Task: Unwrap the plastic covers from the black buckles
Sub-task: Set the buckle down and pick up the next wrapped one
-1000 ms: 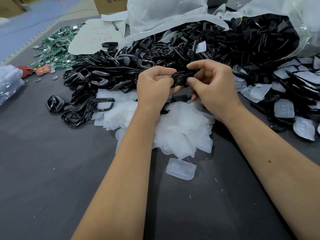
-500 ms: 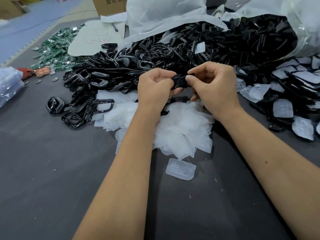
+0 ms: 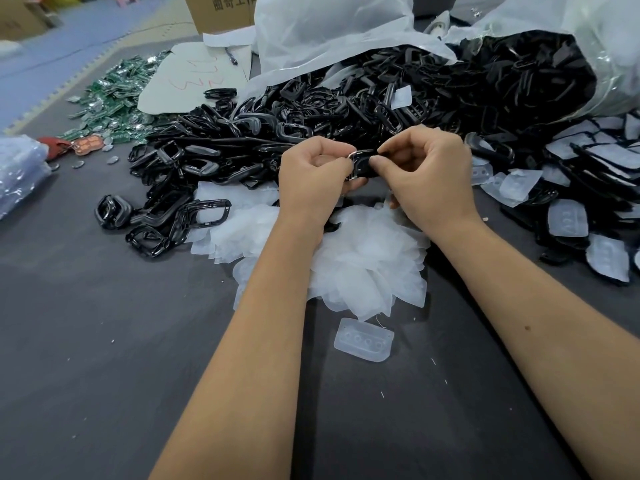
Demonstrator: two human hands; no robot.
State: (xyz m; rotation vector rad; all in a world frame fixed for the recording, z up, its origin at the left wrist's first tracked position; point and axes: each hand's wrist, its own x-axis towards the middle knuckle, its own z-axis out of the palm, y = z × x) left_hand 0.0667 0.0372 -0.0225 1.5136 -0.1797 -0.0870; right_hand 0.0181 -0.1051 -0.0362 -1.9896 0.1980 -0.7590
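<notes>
A small black buckle (image 3: 362, 165) is held between both hands above the table. My left hand (image 3: 313, 174) grips its left side with curled fingers. My right hand (image 3: 427, 174) pinches its right edge with thumb and fingertips. A thin shiny edge shows at the buckle's left rim; I cannot tell whether it is the plastic cover. Under the hands lies a heap of white translucent plastic covers (image 3: 349, 268). A big pile of black buckles (image 3: 311, 123) spreads behind the hands.
A single clear cover (image 3: 363, 340) lies near my forearms. Covered buckles (image 3: 588, 202) lie at the right. A clear bag of buckles (image 3: 554, 74) sits at the back right. Green pieces (image 3: 114, 95) and a plastic bundle (image 3: 17, 174) are at the left. A cardboard box (image 3: 221, 12) stands behind.
Both hands have drawn closer together around the buckle, and my right fingertips have shifted along its right edge. The heaps on the table are unchanged.
</notes>
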